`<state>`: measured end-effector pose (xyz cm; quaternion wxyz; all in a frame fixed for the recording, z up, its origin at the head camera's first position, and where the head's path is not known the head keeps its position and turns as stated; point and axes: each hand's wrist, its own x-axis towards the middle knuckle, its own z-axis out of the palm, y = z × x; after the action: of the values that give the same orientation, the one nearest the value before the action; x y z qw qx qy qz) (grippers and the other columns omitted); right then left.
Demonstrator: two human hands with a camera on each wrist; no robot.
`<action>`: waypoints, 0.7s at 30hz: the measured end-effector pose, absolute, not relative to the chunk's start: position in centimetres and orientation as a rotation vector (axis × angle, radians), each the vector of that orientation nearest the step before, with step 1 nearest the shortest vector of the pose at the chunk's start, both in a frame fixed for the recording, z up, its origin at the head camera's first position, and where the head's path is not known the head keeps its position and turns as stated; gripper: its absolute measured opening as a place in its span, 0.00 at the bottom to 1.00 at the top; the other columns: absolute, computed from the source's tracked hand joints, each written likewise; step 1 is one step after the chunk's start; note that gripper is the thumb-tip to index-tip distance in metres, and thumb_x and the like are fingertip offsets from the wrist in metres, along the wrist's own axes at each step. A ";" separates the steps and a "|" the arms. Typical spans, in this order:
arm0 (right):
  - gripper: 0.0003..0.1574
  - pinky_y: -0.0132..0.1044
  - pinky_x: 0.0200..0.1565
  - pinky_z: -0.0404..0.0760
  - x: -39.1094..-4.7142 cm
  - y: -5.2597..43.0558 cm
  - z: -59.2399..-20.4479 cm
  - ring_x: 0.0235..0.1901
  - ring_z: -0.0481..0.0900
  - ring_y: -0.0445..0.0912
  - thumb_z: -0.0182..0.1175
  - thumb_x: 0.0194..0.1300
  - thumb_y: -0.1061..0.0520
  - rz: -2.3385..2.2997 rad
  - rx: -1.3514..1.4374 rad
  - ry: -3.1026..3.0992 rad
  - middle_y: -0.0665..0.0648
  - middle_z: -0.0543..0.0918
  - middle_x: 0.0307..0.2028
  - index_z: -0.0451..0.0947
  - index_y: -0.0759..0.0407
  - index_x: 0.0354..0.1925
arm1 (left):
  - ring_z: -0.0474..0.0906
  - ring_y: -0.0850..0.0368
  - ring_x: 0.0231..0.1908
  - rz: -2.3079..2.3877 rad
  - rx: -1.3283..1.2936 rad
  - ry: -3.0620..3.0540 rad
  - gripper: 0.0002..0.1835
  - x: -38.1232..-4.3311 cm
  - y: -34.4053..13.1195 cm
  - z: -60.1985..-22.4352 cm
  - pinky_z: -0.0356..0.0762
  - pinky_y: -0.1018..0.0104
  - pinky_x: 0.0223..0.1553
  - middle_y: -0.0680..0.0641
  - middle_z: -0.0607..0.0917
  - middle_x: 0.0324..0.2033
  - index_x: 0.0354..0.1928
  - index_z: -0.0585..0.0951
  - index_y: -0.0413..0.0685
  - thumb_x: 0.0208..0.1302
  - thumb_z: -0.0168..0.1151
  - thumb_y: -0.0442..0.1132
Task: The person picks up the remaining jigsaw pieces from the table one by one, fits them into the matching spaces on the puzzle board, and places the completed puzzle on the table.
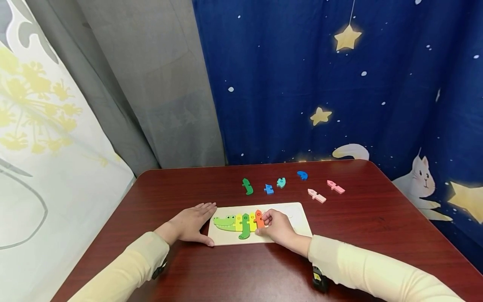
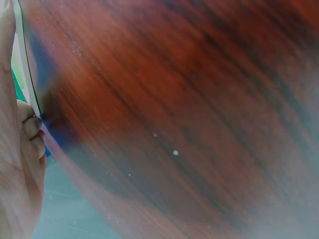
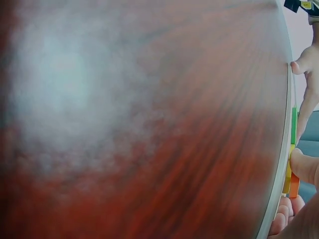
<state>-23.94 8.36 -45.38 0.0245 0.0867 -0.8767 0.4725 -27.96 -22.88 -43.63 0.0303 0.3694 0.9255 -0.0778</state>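
A pale wooden puzzle board (image 1: 226, 240) lies on the table, with a crocodile partly filled in: a green head (image 1: 225, 223), yellow pieces and a green leg piece (image 1: 245, 226). At its right end, my right hand (image 1: 278, 227) pinches an orange puzzle piece (image 1: 258, 219) between thumb and fingers, beside the second yellow piece (image 1: 252, 221). In the right wrist view the orange piece (image 3: 294, 186) shows by the thumb, standing slightly higher than the yellow one. My left hand (image 1: 195, 223) rests at the board's left edge, fingers straight and thumb spread along its near corner.
Loose pieces lie behind the board: a green one (image 1: 247, 186), a blue one (image 1: 268, 189), a teal one (image 1: 281, 182), a dark blue one (image 1: 302, 175) and two pink ones, one nearer (image 1: 316, 196) and one farther (image 1: 336, 187). Curtains hang past the table's (image 1: 181, 184) far edge.
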 end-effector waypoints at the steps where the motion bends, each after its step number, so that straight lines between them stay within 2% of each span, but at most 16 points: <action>1: 0.22 0.35 0.30 0.72 -23.9 8.4 -45.4 0.26 0.69 0.43 0.79 0.41 0.62 1.460 0.269 -2.714 0.52 0.73 0.25 0.75 0.62 0.30 | 0.51 0.50 0.72 -0.239 1.138 2.852 0.66 -28.0 -22.9 -43.6 0.51 0.57 0.70 0.42 0.56 0.73 0.74 0.56 0.40 0.46 0.42 0.86; 21: 0.23 0.35 0.30 0.71 -24.3 8.7 -45.7 0.26 0.69 0.43 0.80 0.40 0.59 1.409 0.344 -2.745 0.51 0.73 0.25 0.75 0.61 0.29 | 0.51 0.49 0.72 -0.241 1.146 2.855 0.66 -28.1 -22.8 -43.5 0.52 0.57 0.70 0.42 0.57 0.73 0.74 0.57 0.39 0.46 0.42 0.86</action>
<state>-24.26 8.74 -45.66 0.0183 0.1106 -0.8841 0.4537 -28.07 -22.81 -43.54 0.0278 0.3712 0.9249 -0.0782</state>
